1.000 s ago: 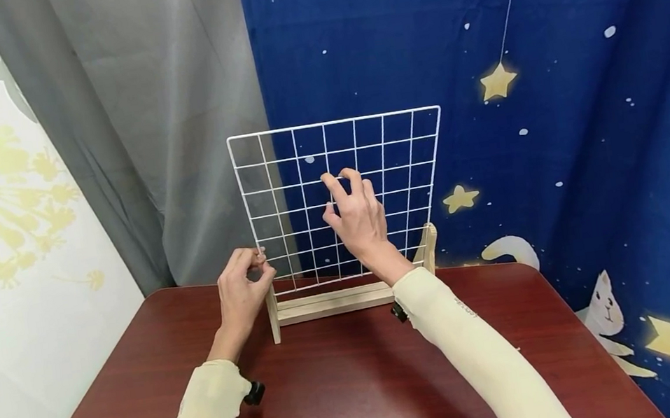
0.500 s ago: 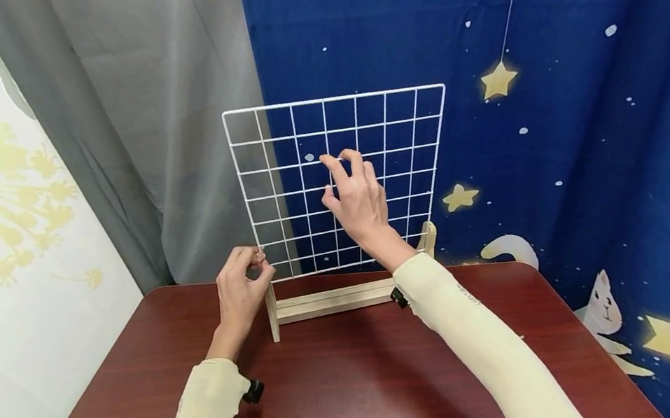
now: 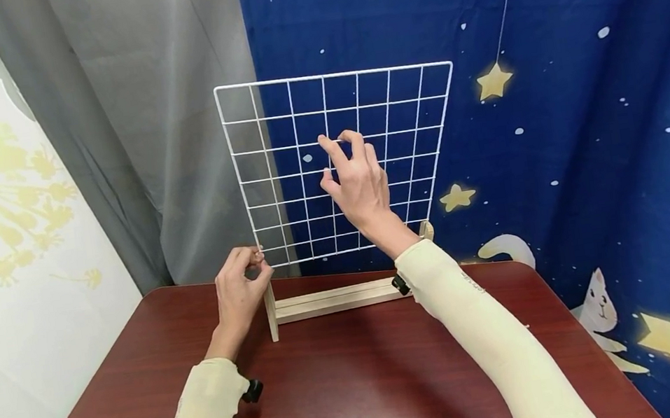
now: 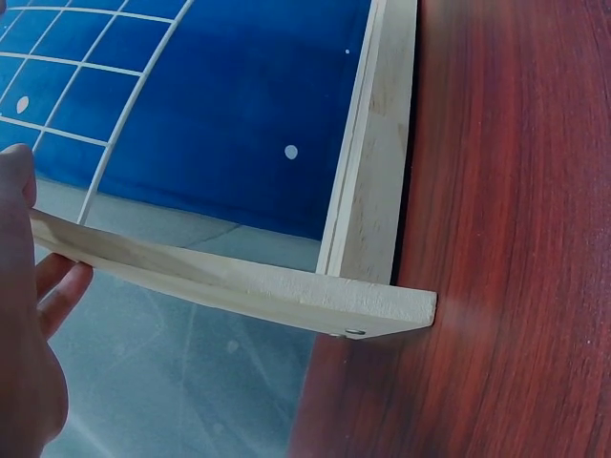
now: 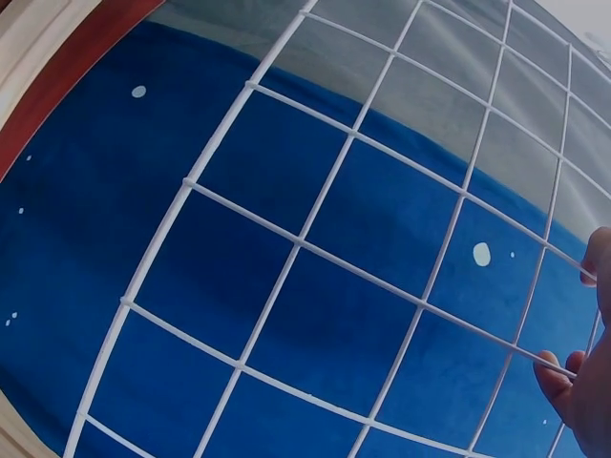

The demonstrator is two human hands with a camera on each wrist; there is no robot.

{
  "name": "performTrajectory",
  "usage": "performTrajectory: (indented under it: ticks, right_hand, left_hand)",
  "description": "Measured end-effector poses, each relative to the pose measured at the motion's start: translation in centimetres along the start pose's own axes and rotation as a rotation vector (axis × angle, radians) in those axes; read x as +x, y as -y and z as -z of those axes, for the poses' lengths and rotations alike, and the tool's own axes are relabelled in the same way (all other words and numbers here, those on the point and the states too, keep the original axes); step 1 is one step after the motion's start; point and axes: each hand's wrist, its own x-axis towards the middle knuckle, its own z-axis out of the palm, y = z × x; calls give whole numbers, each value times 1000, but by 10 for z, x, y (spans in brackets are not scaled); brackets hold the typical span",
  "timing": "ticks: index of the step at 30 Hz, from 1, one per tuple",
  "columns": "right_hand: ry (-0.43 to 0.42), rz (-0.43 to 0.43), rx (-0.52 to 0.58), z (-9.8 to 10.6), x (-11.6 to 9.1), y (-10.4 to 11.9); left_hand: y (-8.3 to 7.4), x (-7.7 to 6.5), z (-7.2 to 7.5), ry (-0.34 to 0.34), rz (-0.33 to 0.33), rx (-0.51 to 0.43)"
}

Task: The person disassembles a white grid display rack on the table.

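Observation:
A white wire grid panel (image 3: 333, 75) stands raised in the head view, its bottom edge well above the crossbar (image 3: 334, 301) of a pale wooden stand. My right hand (image 3: 362, 184) grips the panel's wires near its middle; in the right wrist view, fingertips (image 5: 554, 378) curl round a wire. With my left hand (image 3: 238, 292) I hold the top of the stand's left post (image 3: 272, 312), pinched between thumb and fingers, as the left wrist view of the post (image 4: 229, 277) also shows. The right post (image 3: 426, 230) is partly hidden behind my right forearm.
The stand rests on a dark red wooden table (image 3: 334, 393) with rounded back corners. Behind hang a grey curtain (image 3: 189, 115) and a blue one (image 3: 581, 99) with stars. A pale printed cloth (image 3: 16, 293) is at the left. Black cameras are on both wrists.
The grid panel has risen steadily, its bottom edge moving up from near the crossbar to around the post tops. My right hand has moved up with it; my left hand has stayed on the post.

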Motion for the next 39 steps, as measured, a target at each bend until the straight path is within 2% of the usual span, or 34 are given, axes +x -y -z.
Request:
performTrajectory:
  ticks: [4, 12, 21, 30, 39]
  right_hand:
    - [-13, 11, -12, 3, 2, 1]
    - [-71, 2, 4, 13, 9, -3]
    - [-109, -24, 20, 26, 19, -6]
    - [-132, -29, 33, 41, 25, -7]
    - [-115, -32, -20, 54, 18, -18]
  left_hand:
    - [1, -1, -1, -11, -7, -10]
    - [0, -3, 3, 35, -20, -12]
    - [5, -1, 7, 39, -55, -27]
    - [2, -3, 9, 117, -47, -22]
    - [3, -3, 6, 88, -84, -60]
